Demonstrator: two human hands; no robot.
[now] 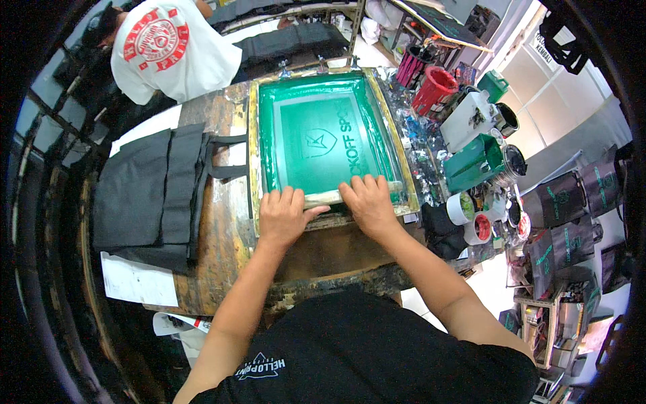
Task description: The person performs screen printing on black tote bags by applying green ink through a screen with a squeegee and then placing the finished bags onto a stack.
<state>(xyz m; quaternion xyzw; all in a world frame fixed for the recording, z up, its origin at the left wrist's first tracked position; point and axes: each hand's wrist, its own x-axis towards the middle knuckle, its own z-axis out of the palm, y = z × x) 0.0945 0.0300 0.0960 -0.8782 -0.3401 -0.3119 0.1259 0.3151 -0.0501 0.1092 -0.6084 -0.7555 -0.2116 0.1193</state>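
Observation:
A green printing screen (323, 128) in a yellowish wooden frame (254, 148) lies flat on the worn wooden table (222, 256). Across its near end lies a squeegee (330, 196), and both hands press down on it. My left hand (282, 215) grips the squeegee's left part, fingers over the blade toward the mesh. My right hand (367, 202) grips the right part in the same way. A pale shield shape and lettering show in the mesh beyond the hands.
A stack of black cloth bags (155, 192) lies left of the frame, with white paper sheets (138, 279) below it. Ink tubs, a red bucket (434, 87) and green containers (474, 161) crowd the right side. A person in a white shirt (168, 50) stands at the far left.

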